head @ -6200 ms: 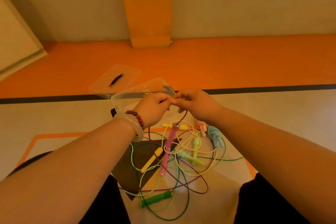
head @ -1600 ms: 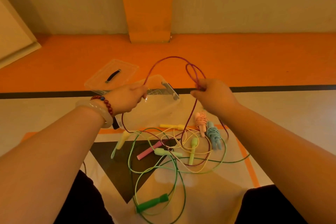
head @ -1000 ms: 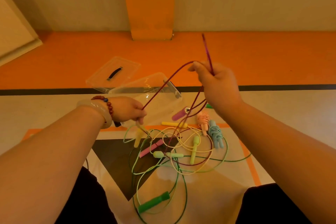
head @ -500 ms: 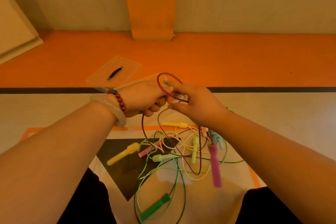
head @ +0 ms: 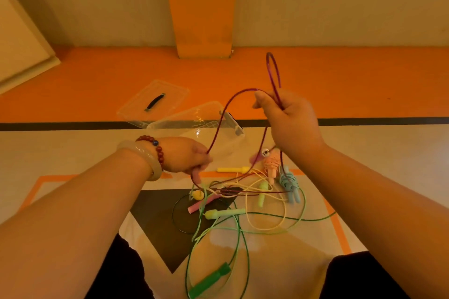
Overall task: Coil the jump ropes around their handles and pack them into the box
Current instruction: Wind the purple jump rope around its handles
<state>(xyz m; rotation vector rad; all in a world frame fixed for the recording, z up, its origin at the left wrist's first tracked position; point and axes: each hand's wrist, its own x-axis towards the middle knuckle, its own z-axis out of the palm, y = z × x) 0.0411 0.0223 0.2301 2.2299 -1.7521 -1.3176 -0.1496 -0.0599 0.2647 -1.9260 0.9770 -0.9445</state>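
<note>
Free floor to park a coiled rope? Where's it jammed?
Free: pale floor right of the blue bundle, under the black line; also the pale strip left of the left hand, above the orange outline. Crowded: the rope tangle in front of the clear box, with the purple rope strung from left hand to right hand above it.

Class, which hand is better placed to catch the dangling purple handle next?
Probably the left hand: it sits low, about level with the handle, pinching one strand of purple rope. The right hand is raised, gripping the rope's loop.
</note>
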